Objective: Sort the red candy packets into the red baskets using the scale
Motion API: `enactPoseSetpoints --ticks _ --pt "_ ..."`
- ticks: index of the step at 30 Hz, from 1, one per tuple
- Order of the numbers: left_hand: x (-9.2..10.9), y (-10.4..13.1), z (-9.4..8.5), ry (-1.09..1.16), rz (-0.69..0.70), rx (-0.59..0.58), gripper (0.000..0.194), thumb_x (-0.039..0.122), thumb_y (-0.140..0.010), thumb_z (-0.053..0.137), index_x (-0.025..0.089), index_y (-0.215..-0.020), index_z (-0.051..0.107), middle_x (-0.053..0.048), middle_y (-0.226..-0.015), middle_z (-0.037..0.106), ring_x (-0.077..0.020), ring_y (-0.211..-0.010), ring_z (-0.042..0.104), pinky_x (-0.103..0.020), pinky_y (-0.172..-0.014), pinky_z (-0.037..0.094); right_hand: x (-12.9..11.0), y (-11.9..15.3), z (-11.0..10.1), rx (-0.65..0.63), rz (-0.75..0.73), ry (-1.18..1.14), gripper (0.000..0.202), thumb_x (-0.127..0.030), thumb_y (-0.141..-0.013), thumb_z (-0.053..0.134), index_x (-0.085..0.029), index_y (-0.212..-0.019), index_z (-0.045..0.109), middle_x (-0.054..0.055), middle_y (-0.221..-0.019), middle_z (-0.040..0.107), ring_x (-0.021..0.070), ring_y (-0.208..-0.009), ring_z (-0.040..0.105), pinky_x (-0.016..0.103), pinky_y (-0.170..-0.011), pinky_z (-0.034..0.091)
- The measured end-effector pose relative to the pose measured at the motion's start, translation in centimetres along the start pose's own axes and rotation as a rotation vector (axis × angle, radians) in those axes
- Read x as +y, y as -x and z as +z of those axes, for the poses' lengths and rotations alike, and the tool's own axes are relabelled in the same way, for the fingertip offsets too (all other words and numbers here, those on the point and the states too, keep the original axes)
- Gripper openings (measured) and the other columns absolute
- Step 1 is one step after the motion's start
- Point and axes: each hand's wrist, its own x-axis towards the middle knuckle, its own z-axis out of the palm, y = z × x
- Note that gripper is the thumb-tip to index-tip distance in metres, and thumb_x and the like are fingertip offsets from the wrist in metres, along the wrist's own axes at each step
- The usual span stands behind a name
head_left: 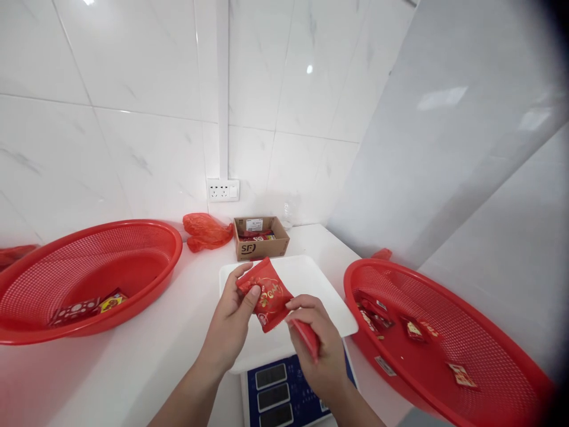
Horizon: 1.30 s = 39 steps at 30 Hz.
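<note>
Two red baskets (pixel 89 261) (pixel 444 332), one cardboard box (pixel 261 237)

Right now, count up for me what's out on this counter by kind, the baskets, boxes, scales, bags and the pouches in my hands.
Red mesh baskets: 2, left one, right one
Cardboard box: 1
Scale with white tray: 1
Red plastic bag: 1
Red pouches in hand: 2, left hand holds one, right hand another
Total: 7

A small packing room: white-tiled walls (pixel 133 118), weighing scale (pixel 284 391), red baskets (pixel 89 267) of wrapped sweets.
</note>
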Motion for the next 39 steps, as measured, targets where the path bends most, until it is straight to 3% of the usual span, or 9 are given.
enactPoseSetpoints --ticks 4,7,9,13,20,25,29,34,39 --pt "0.1 0.1 -0.1 -0.051 0.02 0.027 0.059 0.044 -0.086 0.058 0.028 -0.138 0.033 -0.001 -0.092 0.067 -0.0172 -0.085 0.064 -0.031 -0.079 0.051 0.2 -0.5 -0.1 0.117 0.446 -0.222 0.01 -0.032 -0.083 0.062 -0.023 -0.085 0.058 0.006 -0.107 0.06 0.0206 -0.096 0.06 0.035 -0.081 0.05" --pt "-0.1 0.3 0.0 -0.116 0.046 0.017 0.064 0.042 -0.088 0.055 0.031 -0.144 0.026 0.001 -0.087 0.067 -0.0167 -0.082 0.064 -0.03 -0.077 0.051 0.3 -0.8 0.1 0.064 0.607 -0.436 0.024 -0.039 -0.077 0.069 -0.023 -0.09 0.056 0.003 -0.1 0.064 0.0188 -0.09 0.062 0.033 -0.08 0.051" --pt "-0.3 0.4 0.0 -0.187 0.072 0.011 0.053 0.041 -0.089 0.053 0.03 -0.139 0.038 -0.001 -0.095 0.068 -0.0177 -0.088 0.063 -0.03 -0.081 0.05 0.2 -0.7 0.4 0.013 0.651 -0.506 0.027 -0.039 -0.075 0.072 -0.024 -0.089 0.054 -0.002 -0.084 0.063 0.0136 -0.071 0.061 0.029 -0.069 0.052" --pt "-0.4 0.3 0.0 -0.228 0.073 -0.025 0.039 0.043 -0.088 0.053 0.025 -0.123 0.057 -0.004 -0.116 0.064 -0.0211 -0.103 0.059 -0.031 -0.089 0.048 -0.2 -0.4 0.7 -0.016 0.636 -0.493 0.026 -0.037 -0.075 0.072 -0.024 -0.086 0.052 -0.007 -0.071 0.058 0.0089 -0.057 0.056 0.024 -0.059 0.048" --pt "-0.3 0.6 0.1 -0.117 -0.095 -0.257 0.091 0.029 -0.074 0.074 0.032 -0.146 0.018 -0.004 -0.119 0.061 -0.0181 -0.097 0.061 -0.03 -0.086 0.049 -0.1 -0.5 0.5 0.064 0.62 -0.448 0.021 -0.036 -0.076 0.072 -0.024 -0.087 0.059 -0.004 -0.078 0.062 0.0115 -0.07 0.057 0.023 -0.066 0.047" --pt "-0.7 0.4 -0.1 -0.094 -0.144 -0.25 0.095 0.024 -0.075 0.072 0.033 -0.148 0.011 -0.001 -0.1 0.064 -0.0115 -0.069 0.057 -0.02 -0.055 0.046 0.1 -0.3 0.4 0.008 0.673 -0.462 0.03 -0.04 -0.074 0.073 -0.023 -0.096 0.063 -0.001 -0.082 0.064 0.0122 -0.068 0.057 0.026 -0.066 0.049" --pt "-0.6 0.3 -0.2 -0.051 -0.091 -0.274 0.091 0.02 -0.078 0.067 0.032 -0.148 0.011 -0.006 -0.123 0.058 -0.0172 -0.092 0.062 -0.03 -0.081 0.051 -0.2 -0.4 0.4 -0.019 0.69 -0.449 0.033 -0.042 -0.073 0.073 -0.022 -0.098 0.064 -0.001 -0.082 0.066 0.0116 -0.063 0.057 0.028 -0.066 0.051" --pt "-1.1 -0.1 -0.8 -0.432 0.016 -0.229 0.076 0.015 -0.079 0.059 0.029 -0.145 0.026 -0.01 -0.134 0.051 -0.026 -0.116 0.055 -0.042 -0.098 0.044 0.6 -0.7 0.2 -0.071 0.693 -0.346 0.041 -0.05 -0.079 0.063 -0.022 -0.108 0.061 0.007 -0.106 0.066 0.0213 -0.087 0.064 0.037 -0.076 0.055" --pt "-1.9 -0.8 -1.7 -0.979 0.185 -0.036 0.061 0.024 -0.082 0.058 0.029 -0.139 0.039 -0.01 -0.156 0.02 -0.0332 -0.142 0.018 -0.055 -0.109 0.027 1.1 -1.0 -0.7 0.03 0.615 -0.115 0.049 -0.058 -0.087 0.046 -0.025 -0.121 0.057 0.009 -0.131 0.056 0.0253 -0.125 0.047 0.043 -0.106 0.037"
